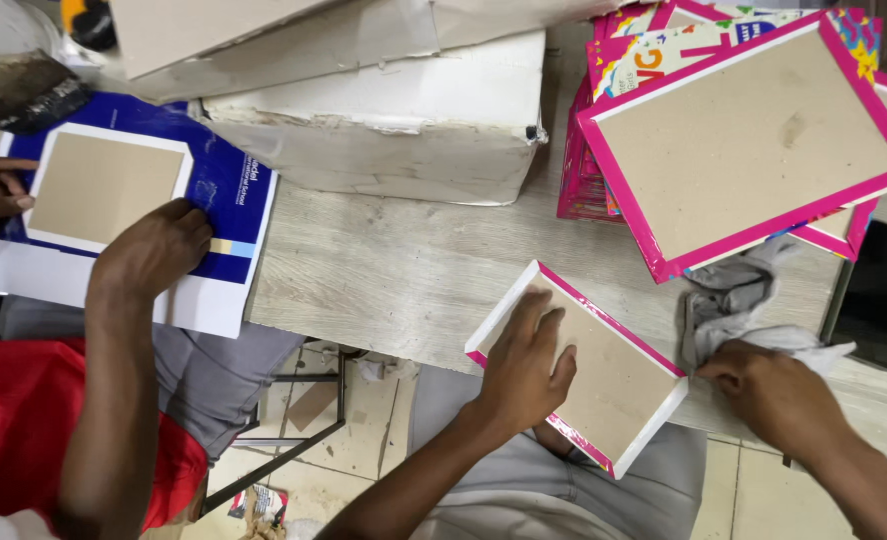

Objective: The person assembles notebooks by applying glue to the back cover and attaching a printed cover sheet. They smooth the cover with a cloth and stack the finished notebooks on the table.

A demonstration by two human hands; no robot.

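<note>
My left hand (pixel 526 363) lies flat on a small brown cardboard panel with a pink and white wrapped border (pixel 619 385), which overhangs the wooden table's front edge (pixel 384 270). My right hand (pixel 769 390) grips a crumpled grey-white cloth (pixel 739 305) just right of the panel. A stack of larger pink-bordered panels (pixel 754 140) stands at the back right.
A co-worker's hands (pixel 154 250) press a blue and white wrapped panel (pixel 114 200) at the left. White boxes (pixel 384 110) fill the back middle. A dark phone (pixel 884 295) lies at the right edge. Tiled floor and a metal frame (pixel 304 430) show below.
</note>
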